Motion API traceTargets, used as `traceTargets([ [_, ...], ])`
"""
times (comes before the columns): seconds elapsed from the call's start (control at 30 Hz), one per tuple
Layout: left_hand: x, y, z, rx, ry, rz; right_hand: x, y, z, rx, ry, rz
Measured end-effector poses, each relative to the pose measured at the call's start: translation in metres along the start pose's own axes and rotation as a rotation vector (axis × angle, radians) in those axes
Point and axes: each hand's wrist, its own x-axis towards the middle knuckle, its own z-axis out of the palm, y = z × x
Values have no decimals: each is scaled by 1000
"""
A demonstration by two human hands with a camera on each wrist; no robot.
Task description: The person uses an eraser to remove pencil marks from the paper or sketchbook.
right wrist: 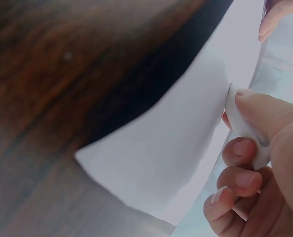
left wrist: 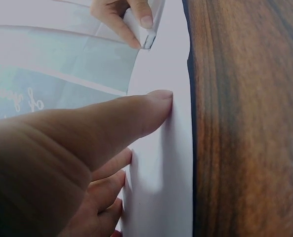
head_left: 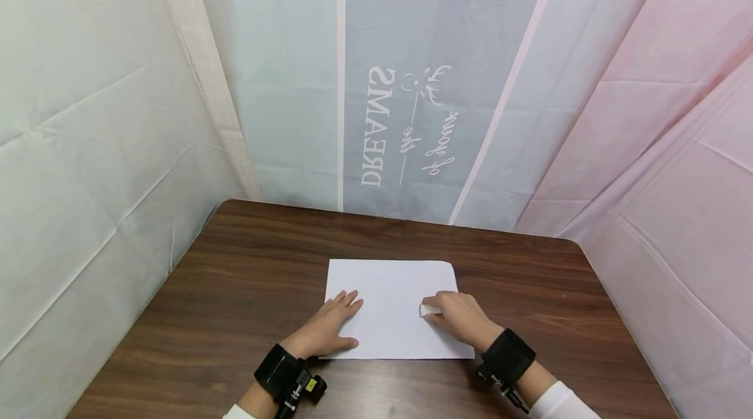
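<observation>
A sheet of white paper [head_left: 388, 314] lies on the brown wooden table in the head view. My left hand [head_left: 328, 329] rests on its left side with fingers spread and straight, the thumb reaching toward the near edge. On the right side of the sheet, my right hand [head_left: 465, 318] pinches a small white eraser [head_left: 431, 310] between thumb and fingers. The right wrist view shows the thumb pressed along the eraser [right wrist: 239, 118], its tip right at the paper's surface. Its working edge looks greyish in the left wrist view. Part of the eraser is hidden by the fingers.
Dark wood tabletop [head_left: 247, 288] surrounds the paper. Behind the table hangs a blue-grey cloth [head_left: 294, 79] with white lettering, and pale cloths hang at both sides. Each wrist wears a black band, such as the left band [head_left: 281, 372], with a small camera.
</observation>
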Motion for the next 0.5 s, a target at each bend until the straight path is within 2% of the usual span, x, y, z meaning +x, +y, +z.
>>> traceTargets([
  [0.5, 0, 2, -2, 22, -2, -2, -2, 2, 0, 44, 14, -7],
])
